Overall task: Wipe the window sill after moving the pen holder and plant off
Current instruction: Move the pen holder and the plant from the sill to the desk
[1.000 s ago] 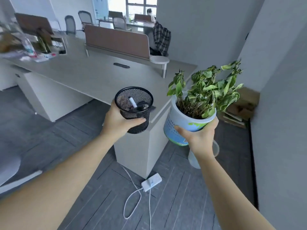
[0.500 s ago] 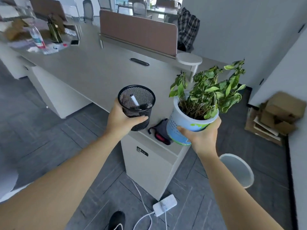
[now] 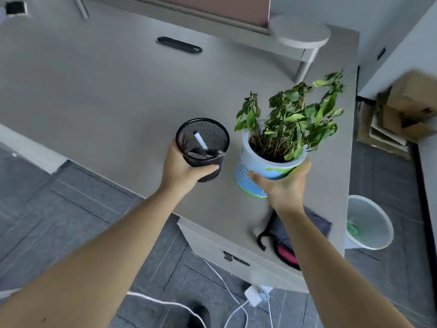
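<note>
My left hand (image 3: 181, 169) grips a black mesh pen holder (image 3: 203, 147) from the side; a white pen and a dark pen lie inside it. My right hand (image 3: 282, 185) holds a potted plant (image 3: 272, 159) from below, a white and blue pot with drooping green leaves (image 3: 293, 114). Both are held above the grey desk (image 3: 106, 95), near its right end, tilted slightly toward me. The window sill is not in view.
A dark cloth with a black strap and pink item (image 3: 286, 235) lies on the desk's near corner. A white bin (image 3: 369, 223) stands on the floor at right, cardboard boxes (image 3: 406, 110) behind it. A power strip with white cables (image 3: 255, 294) lies on the floor.
I have stepped closer to the desk and look more steeply down. Both hands, holding the pen holder and plant throughout, now hover over the desktop instead of in front of it.
</note>
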Motion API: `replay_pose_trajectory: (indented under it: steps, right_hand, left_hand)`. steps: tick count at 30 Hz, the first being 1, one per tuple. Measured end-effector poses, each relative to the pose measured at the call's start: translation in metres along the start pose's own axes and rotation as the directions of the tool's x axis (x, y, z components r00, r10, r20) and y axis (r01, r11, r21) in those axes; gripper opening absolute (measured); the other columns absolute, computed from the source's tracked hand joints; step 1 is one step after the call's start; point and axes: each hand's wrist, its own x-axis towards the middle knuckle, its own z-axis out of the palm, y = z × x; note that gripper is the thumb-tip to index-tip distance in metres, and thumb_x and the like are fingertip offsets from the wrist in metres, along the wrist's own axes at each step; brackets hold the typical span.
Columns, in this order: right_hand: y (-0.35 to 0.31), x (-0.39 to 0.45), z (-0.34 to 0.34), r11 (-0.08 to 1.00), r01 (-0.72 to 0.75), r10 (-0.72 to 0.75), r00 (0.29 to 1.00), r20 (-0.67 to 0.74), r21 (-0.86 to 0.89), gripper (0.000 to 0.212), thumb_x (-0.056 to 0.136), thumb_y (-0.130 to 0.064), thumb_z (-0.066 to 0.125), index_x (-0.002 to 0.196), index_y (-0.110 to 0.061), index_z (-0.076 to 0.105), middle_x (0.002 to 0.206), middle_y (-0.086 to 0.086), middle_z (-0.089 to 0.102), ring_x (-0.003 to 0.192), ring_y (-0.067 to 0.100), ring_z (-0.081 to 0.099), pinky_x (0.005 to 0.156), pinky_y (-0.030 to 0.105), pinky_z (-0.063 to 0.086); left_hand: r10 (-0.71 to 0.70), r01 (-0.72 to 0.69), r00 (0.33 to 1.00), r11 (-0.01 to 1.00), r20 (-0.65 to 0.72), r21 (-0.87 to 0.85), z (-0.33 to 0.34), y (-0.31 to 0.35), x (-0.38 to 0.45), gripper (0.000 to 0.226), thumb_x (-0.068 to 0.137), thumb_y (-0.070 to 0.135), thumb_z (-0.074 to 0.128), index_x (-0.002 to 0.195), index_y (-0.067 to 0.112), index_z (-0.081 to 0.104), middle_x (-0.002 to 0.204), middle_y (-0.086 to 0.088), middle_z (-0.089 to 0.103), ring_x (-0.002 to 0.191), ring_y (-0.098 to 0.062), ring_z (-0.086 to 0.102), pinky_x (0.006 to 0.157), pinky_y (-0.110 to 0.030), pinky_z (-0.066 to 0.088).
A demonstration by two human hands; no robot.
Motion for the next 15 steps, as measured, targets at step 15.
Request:
replay_pose_trajectory:
  steps: [15]
  right_hand:
    - [0.025, 0.028, 0.026, 0.998, -0.040, 0.040, 0.999, 0.005, -0.053, 0.082, 0.059, -0.005, 0.083, 0.120, -0.015, 0.029, 0.122, -0.003, 0.044, 0.112, 0.012, 0.046, 0.083, -0.001, 0.039]
  left_hand:
    - [-0.082, 0.083, 0.995, 0.996, 0.062, -0.015, 0.006, -0.048, 0.039, 0.087, 0.042, 0.034, 0.080, 0.120, 0.006, 0.051, 0.116, -0.010, 0.067, 0.109, -0.023, 0.063, 0.102, -0.044, 0.046]
